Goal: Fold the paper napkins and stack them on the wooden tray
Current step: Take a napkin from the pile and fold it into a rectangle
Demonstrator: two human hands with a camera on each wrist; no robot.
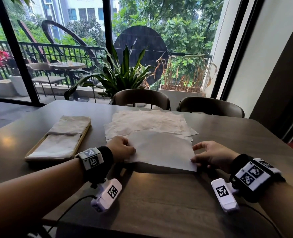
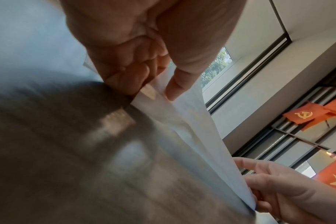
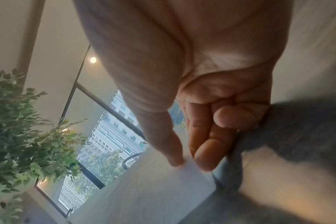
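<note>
A white paper napkin [image 1: 161,150] bulges up above the table in front of me, its far part curved over. My left hand [image 1: 123,148] pinches its left edge between thumb and curled fingers; in the left wrist view the napkin [image 2: 192,128] runs from the left hand [image 2: 159,91] down to the right one. My right hand [image 1: 209,157] pinches the near right corner, with the napkin [image 3: 144,189] between thumb and fingers of the right hand [image 3: 190,163]. Behind it lies a loose spread of unfolded napkins [image 1: 149,122]. To the left, the wooden tray [image 1: 84,136] holds folded napkins [image 1: 63,140].
The dark table [image 1: 159,194] reaches to my body; its near part is bare. Two dark chairs [image 1: 142,98] stand at the far edge before a glass wall with a potted plant [image 1: 123,73]. Cables trail from both wrist cameras off the near edge.
</note>
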